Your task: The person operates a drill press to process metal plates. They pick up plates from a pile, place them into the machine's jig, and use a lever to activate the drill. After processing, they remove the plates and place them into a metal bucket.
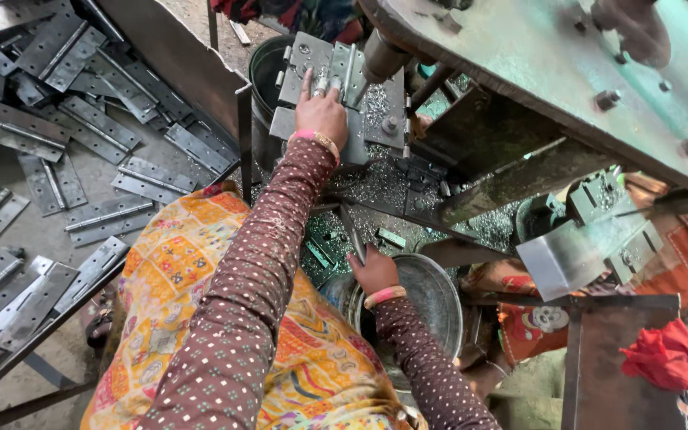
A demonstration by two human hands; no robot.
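Note:
My left hand (321,114) lies flat on a grey metal hinge plate (312,54), holding it down on the work table of a drill press, fingers pointing toward the drill spindle (380,56) just right of them. My right hand (373,271) is lower, closed around a thin metal lever (352,232) that sticks up from beside a round steel bowl (433,296). Both arms wear brown dotted sleeves and pink bangles. Metal shavings (376,181) cover the area between the hands.
Several flat hinges (81,119) lie scattered on the floor at left. A dark bucket (267,70) stands behind the work table. The green machine body (567,64) overhangs at upper right. A bent metal piece (575,255) and a red cloth (662,354) are at right.

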